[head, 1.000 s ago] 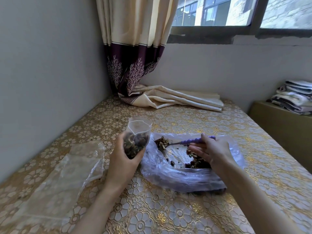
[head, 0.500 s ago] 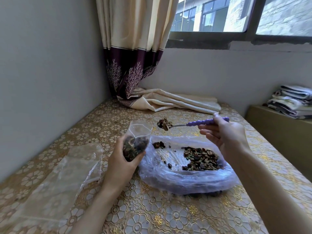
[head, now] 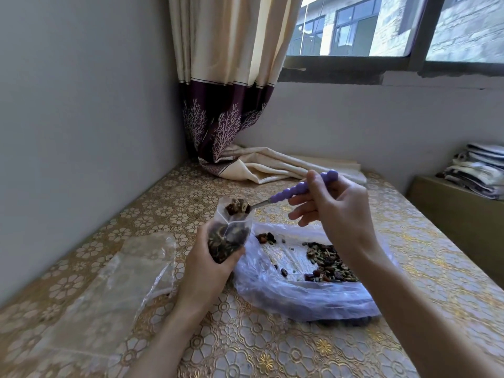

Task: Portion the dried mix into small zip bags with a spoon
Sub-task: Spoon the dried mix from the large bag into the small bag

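My left hand point(head: 208, 268) grips a small clear zip bag point(head: 229, 236), upright, its mouth open and its lower half full of dark dried mix. My right hand point(head: 335, 211) holds a spoon with a purple beaded handle point(head: 297, 190). The spoon's bowl point(head: 238, 207), heaped with mix, sits at the mouth of the small bag. A large bluish plastic bag point(head: 275, 293) lies open on the table right of my left hand, with a pile of dried mix point(head: 328, 264) inside it and a few loose pieces near its left edge.
A stack of empty clear bags point(head: 122, 285) lies on the table at the left. The table wears a gold flowered cloth point(head: 272, 347). A curtain's end point(head: 275, 165) is bunched at the back by the wall. Folded cloths point(head: 477, 170) rest on a cabinet at right.
My right hand lifted the loaded spoon out of the large bag and carried it left to the small bag's mouth. My left hand kept the small bag upright.
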`<state>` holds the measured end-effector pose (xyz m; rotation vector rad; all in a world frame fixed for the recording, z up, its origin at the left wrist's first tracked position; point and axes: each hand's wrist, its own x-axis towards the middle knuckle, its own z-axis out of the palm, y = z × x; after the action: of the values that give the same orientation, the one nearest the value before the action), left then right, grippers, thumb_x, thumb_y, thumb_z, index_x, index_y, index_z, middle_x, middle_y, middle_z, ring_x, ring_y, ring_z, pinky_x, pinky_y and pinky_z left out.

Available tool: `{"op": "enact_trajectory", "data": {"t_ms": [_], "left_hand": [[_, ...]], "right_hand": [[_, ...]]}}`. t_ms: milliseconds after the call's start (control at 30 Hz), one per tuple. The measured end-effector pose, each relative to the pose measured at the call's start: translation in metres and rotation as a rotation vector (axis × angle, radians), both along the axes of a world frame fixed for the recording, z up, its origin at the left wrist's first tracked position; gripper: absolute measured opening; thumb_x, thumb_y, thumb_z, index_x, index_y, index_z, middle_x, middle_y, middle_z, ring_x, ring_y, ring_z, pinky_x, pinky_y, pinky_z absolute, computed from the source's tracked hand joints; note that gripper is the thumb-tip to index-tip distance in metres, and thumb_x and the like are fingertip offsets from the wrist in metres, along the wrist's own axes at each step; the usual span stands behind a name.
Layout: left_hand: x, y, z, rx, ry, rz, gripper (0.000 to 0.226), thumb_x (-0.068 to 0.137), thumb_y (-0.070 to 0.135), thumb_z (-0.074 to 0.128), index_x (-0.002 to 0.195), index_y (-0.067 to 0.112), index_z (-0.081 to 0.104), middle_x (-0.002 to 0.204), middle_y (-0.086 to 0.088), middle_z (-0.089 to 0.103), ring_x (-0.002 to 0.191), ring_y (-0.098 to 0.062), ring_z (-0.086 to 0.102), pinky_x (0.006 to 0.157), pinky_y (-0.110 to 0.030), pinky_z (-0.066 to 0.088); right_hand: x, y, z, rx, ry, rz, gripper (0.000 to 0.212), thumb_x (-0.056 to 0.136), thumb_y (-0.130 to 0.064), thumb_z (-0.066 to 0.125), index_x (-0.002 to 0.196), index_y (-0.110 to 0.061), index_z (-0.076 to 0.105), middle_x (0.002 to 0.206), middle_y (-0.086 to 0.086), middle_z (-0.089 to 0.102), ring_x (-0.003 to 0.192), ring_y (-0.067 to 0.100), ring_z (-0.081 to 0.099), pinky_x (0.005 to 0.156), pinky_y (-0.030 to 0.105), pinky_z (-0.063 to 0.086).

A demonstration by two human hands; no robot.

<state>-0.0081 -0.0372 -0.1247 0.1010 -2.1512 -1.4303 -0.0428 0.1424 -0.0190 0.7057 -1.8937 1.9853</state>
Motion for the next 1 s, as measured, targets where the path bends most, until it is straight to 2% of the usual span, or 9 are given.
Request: {"op": "enact_trajectory", "data": {"t_ms": [100,200,300,400,467,567,700,800,1000], "left_hand": [[0.001,0.001,0.000,0.021,0.014,0.007,0.055,0.071,0.032,0.075,0.101,0.058,0.037,0.095,0.039,0.051,0.089,0.030,0.045,0.063,0.002,0.040],[0.001,0.001,0.000,0.029,0.021,0.030,0.054,0.069,0.034,0.076,0.100,0.057,0.038,0.095,0.038,0.049,0.088,0.030,0.044,0.064,0.002,0.038],[-0.001,0.000,-0.001,0.046,0.028,0.045,0.055,0.068,0.033,0.077,0.105,0.049,0.039,0.100,0.033,0.048,0.087,0.026,0.045,0.067,0.000,0.036],[-0.004,-0.001,-0.004,0.065,0.040,0.074,0.056,0.073,0.029,0.076,0.116,0.037,0.041,0.102,0.024,0.052,0.088,0.020,0.048,0.064,0.001,0.040],[-0.005,-0.002,-0.005,0.074,0.048,0.110,0.054,0.076,0.029,0.073,0.121,0.029,0.043,0.101,0.018,0.055,0.091,0.009,0.052,0.060,-0.005,0.042],[-0.006,-0.005,-0.004,0.096,0.087,0.158,0.052,0.078,0.027,0.071,0.123,0.022,0.046,0.104,0.012,0.058,0.094,-0.004,0.055,0.067,-0.008,0.038],[-0.005,-0.006,-0.002,0.088,0.104,0.181,0.044,0.078,0.025,0.071,0.115,0.027,0.048,0.098,0.020,0.056,0.089,0.011,0.053,0.066,-0.007,0.037],[-0.005,-0.006,-0.003,0.099,0.094,0.178,0.041,0.079,0.022,0.071,0.113,0.027,0.050,0.098,0.019,0.058,0.085,0.018,0.053,0.063,-0.003,0.039],[-0.004,-0.004,-0.003,0.075,0.086,0.166,0.038,0.079,0.021,0.071,0.107,0.031,0.047,0.096,0.018,0.059,0.085,0.012,0.054,0.064,-0.006,0.039]], "right_hand": [[0.004,-0.004,-0.001,0.064,0.132,0.008,0.027,0.097,-0.011,0.046,0.084,0.011,0.056,0.074,0.005,0.074,0.052,0.030,0.063,0.046,0.027,0.051],[0.005,-0.005,-0.001,0.075,0.194,0.018,0.025,0.096,-0.009,0.047,0.086,0.012,0.054,0.076,0.001,0.074,0.054,0.028,0.063,0.047,0.028,0.052],[0.006,-0.004,0.000,0.030,0.237,-0.010,0.021,0.096,-0.008,0.046,0.081,0.004,0.055,0.072,-0.005,0.073,0.053,0.025,0.064,0.048,0.025,0.051],[0.006,0.000,-0.002,-0.075,0.255,-0.038,0.021,0.097,-0.008,0.044,0.081,-0.008,0.056,0.069,-0.009,0.072,0.051,0.017,0.063,0.047,0.022,0.049],[0.005,0.005,-0.004,-0.139,0.235,-0.064,0.023,0.098,-0.011,0.042,0.080,-0.012,0.057,0.070,-0.007,0.072,0.050,0.015,0.063,0.047,0.021,0.049],[-0.001,0.014,-0.012,-0.179,0.142,-0.141,0.026,0.099,-0.016,0.043,0.082,-0.005,0.059,0.069,-0.001,0.072,0.050,0.016,0.063,0.047,0.021,0.049],[-0.016,0.029,-0.030,-0.111,-0.010,-0.255,0.026,0.097,-0.020,0.048,0.085,0.000,0.059,0.068,0.009,0.071,0.050,0.022,0.064,0.045,0.025,0.050],[-0.024,0.035,-0.046,0.024,-0.076,-0.329,0.025,0.096,-0.020,0.050,0.080,-0.004,0.060,0.065,0.008,0.070,0.048,0.019,0.065,0.043,0.023,0.051],[-0.032,0.032,-0.062,0.131,-0.149,-0.387,0.025,0.095,-0.019,0.052,0.073,-0.011,0.059,0.058,-0.004,0.066,0.045,0.014,0.064,0.042,0.018,0.049]]}}
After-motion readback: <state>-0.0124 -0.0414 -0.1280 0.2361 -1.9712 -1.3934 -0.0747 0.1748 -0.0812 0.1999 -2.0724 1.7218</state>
